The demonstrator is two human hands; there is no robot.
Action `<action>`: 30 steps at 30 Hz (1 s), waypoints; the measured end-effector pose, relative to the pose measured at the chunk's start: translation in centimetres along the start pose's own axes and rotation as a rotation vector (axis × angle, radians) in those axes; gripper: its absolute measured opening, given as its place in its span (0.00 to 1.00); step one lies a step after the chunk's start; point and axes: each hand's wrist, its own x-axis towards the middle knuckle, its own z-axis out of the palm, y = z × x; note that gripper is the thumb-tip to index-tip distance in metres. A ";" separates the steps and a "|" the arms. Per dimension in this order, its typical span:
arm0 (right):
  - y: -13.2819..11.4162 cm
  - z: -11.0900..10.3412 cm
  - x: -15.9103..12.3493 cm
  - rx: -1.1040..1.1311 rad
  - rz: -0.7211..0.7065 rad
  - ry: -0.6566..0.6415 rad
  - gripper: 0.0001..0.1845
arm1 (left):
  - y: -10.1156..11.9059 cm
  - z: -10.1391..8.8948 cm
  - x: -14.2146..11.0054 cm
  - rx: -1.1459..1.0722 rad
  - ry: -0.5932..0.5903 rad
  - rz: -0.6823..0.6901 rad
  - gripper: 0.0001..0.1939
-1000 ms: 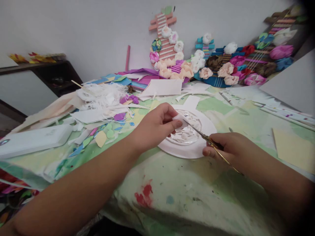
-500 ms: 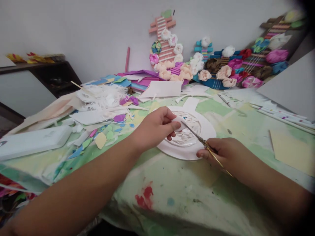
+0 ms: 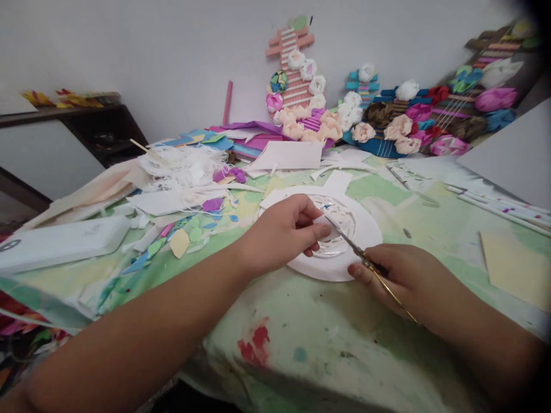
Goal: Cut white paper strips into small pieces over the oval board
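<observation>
Between thumb and fingers, my left hand (image 3: 293, 232) pinches a small white piece of paper (image 3: 330, 228). My right hand (image 3: 396, 278) is closed on scissors (image 3: 365, 258) with gold handles; their blades point up and left and meet the paper's edge. Whether the blades are parted there is hard to see. Under both hands lies a white guitar-shaped cutout (image 3: 365, 221), a round body with a short neck. White strips and crumpled bits fill the ring at its middle, partly covered by my left hand.
Green and blue paper scraps (image 3: 196, 234), a white box-like block (image 3: 64, 244) and tangled white string (image 3: 189, 172) lie left. Decorated stick guitars (image 3: 297, 86) lean on the wall behind. White sticks (image 3: 503, 207) and a cream paper (image 3: 514, 267) lie right.
My left thumb and fingers have shifted slightly on the paper piece, which now sits lower and tilted against the scissor blades. The whole view has slid a little to the right.
</observation>
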 end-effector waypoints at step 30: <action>0.6 0.5 0.3 -0.075 -0.012 -0.019 0.26 | 0.1 0.1 0.0 -0.016 0.032 -0.044 0.08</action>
